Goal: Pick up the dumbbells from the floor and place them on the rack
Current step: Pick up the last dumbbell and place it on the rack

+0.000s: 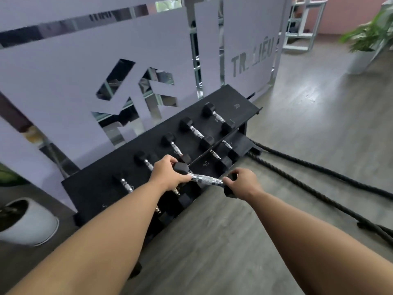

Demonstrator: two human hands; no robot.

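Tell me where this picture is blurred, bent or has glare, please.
Head view: wide-angle bending curves the partition and floor edges; motion blur smears the white pot and the upper left; window glare lies on the floor; the held dumbbell handle is fairly sharp.

I see a dumbbell with black heads and a silver, cross-hatched handle. The rack is matte black, with pale numbers on it, and the dumbbells resting there are black and silver too. The floor is grey with a wood grain. Two black ropes lie twisted across it. The wall panel is pale lilac with grey lettering; the pot is white.
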